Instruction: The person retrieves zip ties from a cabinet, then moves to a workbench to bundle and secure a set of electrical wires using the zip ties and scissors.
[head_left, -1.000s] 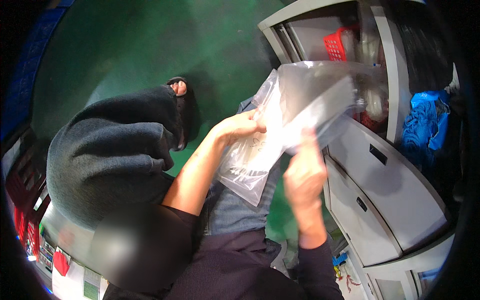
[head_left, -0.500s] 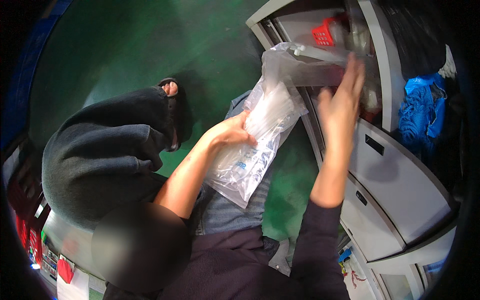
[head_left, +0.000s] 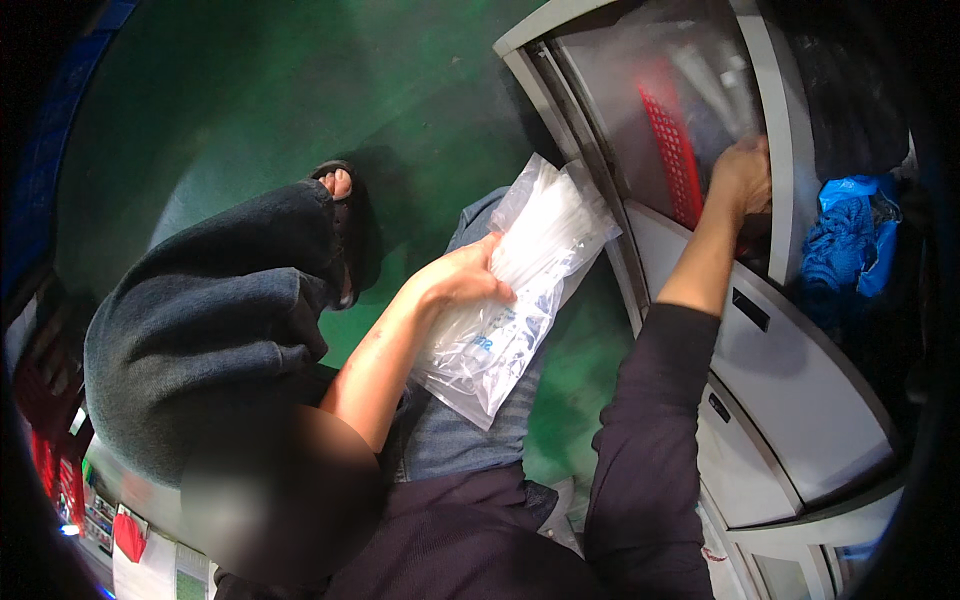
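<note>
My left hand grips a clear plastic bag by its side, thumb on top. Long, thin white strips that look like cable ties fill its upper part, and blue print marks the lower part. The bag lies slanted above my thigh. Reaching into the open drawer, my right hand has its fingers curled at the drawer's right side. What those fingers hold is hidden. Smeared white pieces show just beyond them, and a red perforated plastic basket stands tilted to their left.
Closed grey drawers with dark recessed handles run down the right. Blue cloth or netting in a blue bag sits beyond the drawer's right wall, near black plastic. Green floor spreads to the left. A sandalled foot rests there.
My right hand has moved from above the drawer's near edge deeper into it, its fingers now curled. The red basket has shifted and tilted. My left hand keeps its hold on the bag.
</note>
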